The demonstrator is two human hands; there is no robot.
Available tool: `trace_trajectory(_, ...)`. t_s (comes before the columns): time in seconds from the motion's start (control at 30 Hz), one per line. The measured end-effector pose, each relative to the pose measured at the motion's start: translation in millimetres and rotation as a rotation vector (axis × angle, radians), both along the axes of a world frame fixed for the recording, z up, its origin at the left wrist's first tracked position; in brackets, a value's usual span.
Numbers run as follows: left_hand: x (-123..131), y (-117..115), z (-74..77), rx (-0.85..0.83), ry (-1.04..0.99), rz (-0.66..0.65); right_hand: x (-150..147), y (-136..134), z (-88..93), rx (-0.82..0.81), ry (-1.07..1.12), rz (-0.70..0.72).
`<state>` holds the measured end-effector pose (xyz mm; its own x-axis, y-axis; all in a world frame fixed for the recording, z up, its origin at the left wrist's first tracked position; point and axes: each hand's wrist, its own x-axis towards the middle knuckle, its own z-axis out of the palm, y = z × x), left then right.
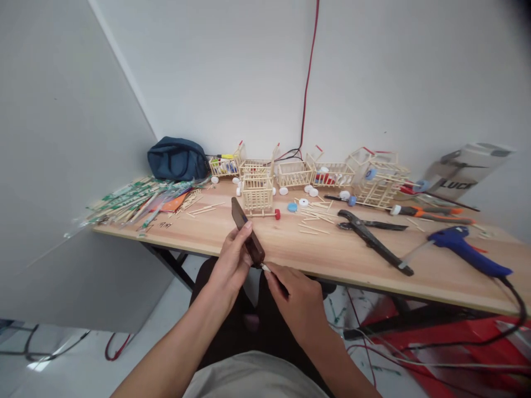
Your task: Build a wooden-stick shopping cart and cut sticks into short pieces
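My left hand is closed round a dark phone, its thumb along the edge, held tilted at the table's front edge. At the phone's lower end, my right hand pinches a small white plug. The plug's tip meets the phone's end, but I cannot tell whether it is inserted. Just beyond the phone stands a small cart of thin wooden sticks, with a red cap on a stick at its base.
More stick carts line the wall, beside a blue pouch. Packaged sticks lie left on the wooden table. Right are black-handled pliers, a blue glue gun with a cord, and a white box.
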<state>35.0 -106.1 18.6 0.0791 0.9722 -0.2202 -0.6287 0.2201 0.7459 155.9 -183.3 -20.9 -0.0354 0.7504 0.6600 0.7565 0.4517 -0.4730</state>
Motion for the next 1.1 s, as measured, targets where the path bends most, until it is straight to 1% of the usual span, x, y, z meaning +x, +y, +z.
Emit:
trace_trajectory(0.17, 4.8, -2.3, -2.3, 0.005, 0.061, 0.119, -3.1, -3.0, -2.0, 0.016, -0.049, -0.071)
trace_trajectory(0.33, 8.1, -2.7, -2.9, -0.009, 0.051, 0.117, -0.9, -3.1, -4.1, 0.005, -0.027, -0.077)
trace_trajectory(0.5, 13.9, -4.1, -7.3, 0.018, 0.059, 0.115, -1.4, -4.1, -6.7, -0.083, -0.020, -0.104)
trace_trajectory(0.6, 19.9, -9.5, -6.1, 0.056, 0.090, 0.181, -1.4, -5.0, -5.1, -0.161, -0.019, -0.110)
trace_trajectory(0.7, 26.8, -16.3, -2.1, 0.110, 0.167, 0.232, -0.6, -6.2, -3.7, -0.250, 0.060, -0.085)
trace_trajectory(0.83, 38.1, -18.3, 0.3, 0.193, 0.262, 0.213, 2.1, -8.1, -6.8, -0.348, 0.246, -0.078)
trace_trajectory(0.97, 52.3, -12.4, -1.3, 0.182, 0.295, 0.166, 12.9, -7.4, -11.4, -0.469, 0.385, -0.119)
trace_trajectory(1.1, 62.9, -12.2, -1.8, 0.172, 0.331, 0.079, 33.7, -4.6, -14.1, -0.561, 0.499, -0.033)
